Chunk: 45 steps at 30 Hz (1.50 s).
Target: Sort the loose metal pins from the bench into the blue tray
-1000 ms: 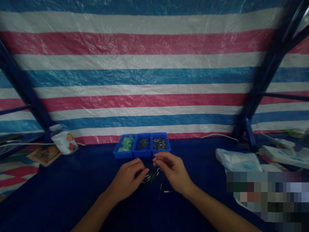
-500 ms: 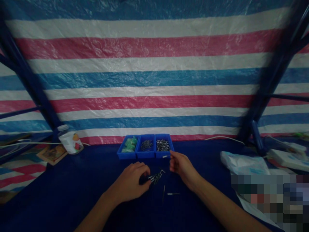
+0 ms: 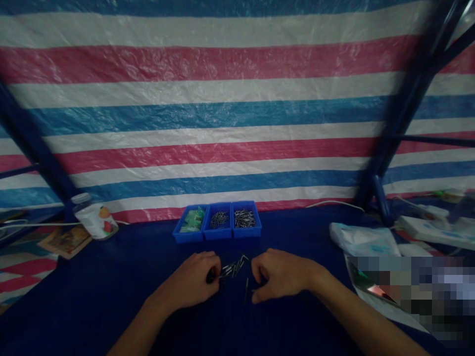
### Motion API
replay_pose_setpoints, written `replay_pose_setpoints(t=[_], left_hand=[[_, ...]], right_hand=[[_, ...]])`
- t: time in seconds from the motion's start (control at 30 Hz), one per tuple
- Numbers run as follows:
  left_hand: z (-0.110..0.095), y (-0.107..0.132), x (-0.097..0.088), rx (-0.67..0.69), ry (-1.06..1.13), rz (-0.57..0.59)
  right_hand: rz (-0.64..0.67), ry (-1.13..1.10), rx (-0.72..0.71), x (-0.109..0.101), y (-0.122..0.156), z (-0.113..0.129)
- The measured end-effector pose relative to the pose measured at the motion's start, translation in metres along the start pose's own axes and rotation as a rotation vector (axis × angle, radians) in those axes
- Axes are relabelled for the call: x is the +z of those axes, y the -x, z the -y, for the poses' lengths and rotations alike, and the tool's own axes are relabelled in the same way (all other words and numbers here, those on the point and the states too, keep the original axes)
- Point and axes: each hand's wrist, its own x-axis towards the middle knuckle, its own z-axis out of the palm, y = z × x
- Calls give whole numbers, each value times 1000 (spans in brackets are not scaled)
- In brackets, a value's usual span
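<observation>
Two curled hands, left hand (image 3: 193,282) touching pin pile (image 3: 233,267), right hand (image 3: 284,274) beside loose pin (image 3: 246,290), fingers' (image 3: 261,264) grip unclear

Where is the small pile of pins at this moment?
In the head view, the pins lie on the table, low centre, between the left hand and the right hand, in front of the blue bins.
</observation>
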Motion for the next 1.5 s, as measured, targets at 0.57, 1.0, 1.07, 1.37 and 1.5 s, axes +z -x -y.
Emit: replay_pose_setpoints(t=[0.57,1.0,1.07,1.37,1.5], left_hand=[[-3,-2,2,22,33,-13],[-14,-7,9,105,53,-157],[-14,-8,11,115,47,-153],[-13,-6,10,121,67,-176],[-13,-6,9,132,61,-187]], right_hand=[[-9,123,5,6,-1,2],[-126,283,-14,7,-3,3],[-114,281,-7,8,-3,3],[-100,288,48,10,-4,4],[-121,281,46,9,-5,4]])
